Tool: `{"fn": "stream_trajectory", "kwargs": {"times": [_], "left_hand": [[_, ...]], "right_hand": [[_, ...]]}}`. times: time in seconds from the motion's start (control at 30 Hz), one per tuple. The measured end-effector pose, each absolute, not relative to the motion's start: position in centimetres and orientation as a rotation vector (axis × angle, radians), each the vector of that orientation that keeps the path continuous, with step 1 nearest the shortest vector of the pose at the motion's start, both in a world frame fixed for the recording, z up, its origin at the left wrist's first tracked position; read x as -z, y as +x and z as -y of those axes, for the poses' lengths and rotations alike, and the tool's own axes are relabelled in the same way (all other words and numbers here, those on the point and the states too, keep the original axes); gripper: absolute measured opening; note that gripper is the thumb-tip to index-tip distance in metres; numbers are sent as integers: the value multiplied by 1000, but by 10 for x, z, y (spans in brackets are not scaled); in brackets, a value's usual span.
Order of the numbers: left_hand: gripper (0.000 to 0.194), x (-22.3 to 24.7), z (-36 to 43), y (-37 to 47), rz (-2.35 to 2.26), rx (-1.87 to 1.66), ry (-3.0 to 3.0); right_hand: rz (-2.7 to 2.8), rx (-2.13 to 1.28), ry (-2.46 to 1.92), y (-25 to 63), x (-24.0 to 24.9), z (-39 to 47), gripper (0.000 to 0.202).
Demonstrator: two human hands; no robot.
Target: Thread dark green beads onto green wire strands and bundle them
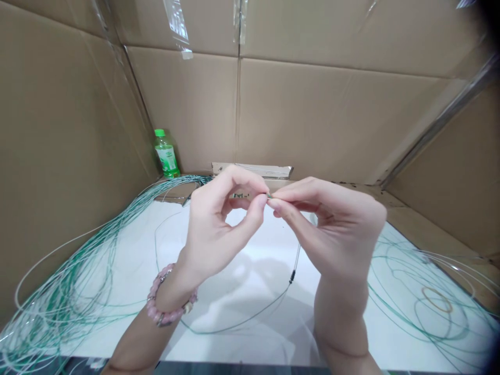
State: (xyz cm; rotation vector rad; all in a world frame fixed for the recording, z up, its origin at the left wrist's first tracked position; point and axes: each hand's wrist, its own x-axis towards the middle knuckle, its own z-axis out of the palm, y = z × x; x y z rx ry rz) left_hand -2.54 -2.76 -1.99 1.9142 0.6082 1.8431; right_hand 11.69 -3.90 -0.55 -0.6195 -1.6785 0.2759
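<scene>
Over the middle of the white surface [234, 291], both of my hands meet at their fingertips. My left hand [226, 224], with a pink bead bracelet [172, 310] at its wrist, is closed in a pinch of thumb and forefinger. Facing it, my right hand [332, 219] pinches too. Between the fingertips shows a tiny dark green piece [269, 196], mostly covered, so its kind is unclear. Below the hands a thin green cord [230, 329] curves across the surface. It runs to a small black knotted or coiled part [292, 276], from which pale strands rise behind my right hand.
A thick bundle of green and white cords [70, 281] lies at the left, and looser green cords [410, 291] with a tan ring [436, 300] at the right. A green-capped bottle [166, 155] stands at the back left. Cardboard walls [312, 120] enclose the surface.
</scene>
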Motion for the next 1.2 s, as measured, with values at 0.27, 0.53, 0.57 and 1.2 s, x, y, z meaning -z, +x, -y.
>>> {"fn": "stream_trajectory", "kwargs": {"times": [0.27, 0.53, 0.57, 1.2], "left_hand": [[18, 21, 25, -24, -618, -2020, 1823], [5, 22, 14, -25, -401, -1840, 1686], [3, 23, 13, -25, -374, -1785, 1666], [6, 26, 13, -25, -434, -1758, 1588]], "right_hand": [[1684, -227, -613, 110, 8, 38, 14], [1647, -172, -578, 109, 9, 39, 18], [1638, -138, -566, 109, 9, 39, 20], [1643, 58, -537, 107, 9, 40, 24]]}}
